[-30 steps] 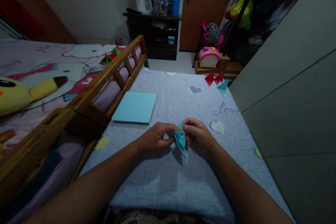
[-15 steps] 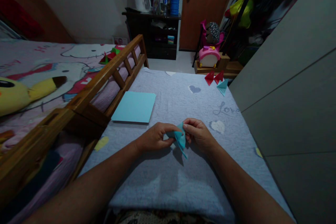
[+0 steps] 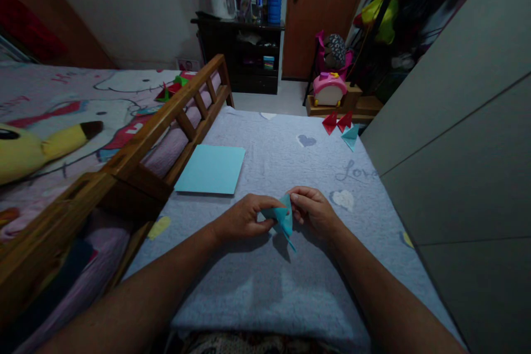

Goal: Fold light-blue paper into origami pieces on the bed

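Work piece: a folded light-blue paper (image 3: 282, 219), located between the fingers of both hands, over the blue-grey bed sheet (image 3: 257, 298). A narrow pointed end juts from the fingers toward the wearer; a shadow lies on the sheet below it. Whether the tip touches the sheet, cannot tell.

Left hand (image 3: 248, 217): fingers clamped on the paper's left part, index along the upper edge, thumb below. Right hand (image 3: 314, 212): thumb and index pinched on the upper right edge, remaining fingers curled behind; their exact contact is hidden.

Beyond the left fingers and to their left: a flat stack of light-blue paper sheets (image 3: 211, 169), lying near the wooden bed rail (image 3: 164, 117). Just beyond the right fingers: a white heart print on the sheet, lettering "Love" past it.

Farther out from the right fingers, at the sheet's far right corner: two red folded papers (image 3: 330, 123), side by side, and a light-blue folded paper (image 3: 350, 136) just nearer the fingers than these.

Well left of the left fingers, across the rail: a yellow plush toy (image 3: 25, 152) on pink printed bedding (image 3: 78, 80); red and green folded pieces (image 3: 172, 89) lie beside the rail. Straight ahead, well past the fingers: a dark cabinet (image 3: 215, 50).
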`<action>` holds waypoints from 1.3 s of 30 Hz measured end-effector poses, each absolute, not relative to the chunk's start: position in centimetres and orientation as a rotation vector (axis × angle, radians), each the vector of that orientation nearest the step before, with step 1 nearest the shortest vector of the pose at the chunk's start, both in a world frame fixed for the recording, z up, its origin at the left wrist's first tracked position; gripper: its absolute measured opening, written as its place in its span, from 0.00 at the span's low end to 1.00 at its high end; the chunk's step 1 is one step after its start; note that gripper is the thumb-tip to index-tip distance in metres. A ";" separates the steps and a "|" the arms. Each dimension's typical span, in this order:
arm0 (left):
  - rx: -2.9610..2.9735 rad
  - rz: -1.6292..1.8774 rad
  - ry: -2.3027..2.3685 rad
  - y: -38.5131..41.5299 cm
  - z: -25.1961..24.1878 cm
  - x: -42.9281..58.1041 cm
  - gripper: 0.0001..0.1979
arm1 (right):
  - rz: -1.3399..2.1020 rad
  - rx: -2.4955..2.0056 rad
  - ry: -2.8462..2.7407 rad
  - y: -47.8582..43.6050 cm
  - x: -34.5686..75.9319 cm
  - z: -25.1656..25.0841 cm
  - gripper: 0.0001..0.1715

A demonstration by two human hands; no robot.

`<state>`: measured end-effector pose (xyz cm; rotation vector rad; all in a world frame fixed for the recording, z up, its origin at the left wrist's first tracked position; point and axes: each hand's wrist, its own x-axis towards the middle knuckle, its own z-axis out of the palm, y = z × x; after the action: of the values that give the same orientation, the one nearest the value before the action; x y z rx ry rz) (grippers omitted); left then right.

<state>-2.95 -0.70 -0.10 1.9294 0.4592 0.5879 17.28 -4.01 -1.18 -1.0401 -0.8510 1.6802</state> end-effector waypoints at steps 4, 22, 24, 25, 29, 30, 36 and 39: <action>1.927 0.595 0.455 -0.7 0.0 -2.9 0.17 | 1.679 -1.024 -0.872 -4.0 17.4 -1.4 0.15; 1.943 0.589 0.452 -0.8 -0.2 -2.9 0.17 | 1.507 -1.192 -1.003 -4.4 16.6 -1.0 0.14; 1.938 0.584 0.453 -0.8 -0.2 -2.9 0.17 | 1.502 -1.209 -1.008 -4.4 16.5 -0.8 0.13; 1.936 0.586 0.454 -0.8 -0.3 -2.9 0.17 | 1.500 -1.210 -1.018 -4.4 16.5 -0.7 0.12; 1.933 0.596 0.449 -0.8 -0.1 -2.9 0.18 | 1.500 -1.187 -1.057 -4.4 16.8 -0.6 0.11; 1.933 0.599 0.447 -0.8 -0.1 -2.9 0.18 | 1.497 -1.186 -1.058 -4.4 16.8 -0.6 0.11; 1.948 0.600 0.448 -0.7 -0.2 -3.0 0.20 | 1.501 -1.194 -1.067 -4.4 17.0 -0.9 0.12; 1.954 0.606 0.451 -0.7 -0.2 -2.9 0.21 | 1.485 -1.199 -1.090 -4.4 17.0 -0.8 0.11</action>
<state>-2.91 -0.72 -0.18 1.9544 0.4507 0.6060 17.00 -4.43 -0.81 -1.1989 -1.0900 1.4851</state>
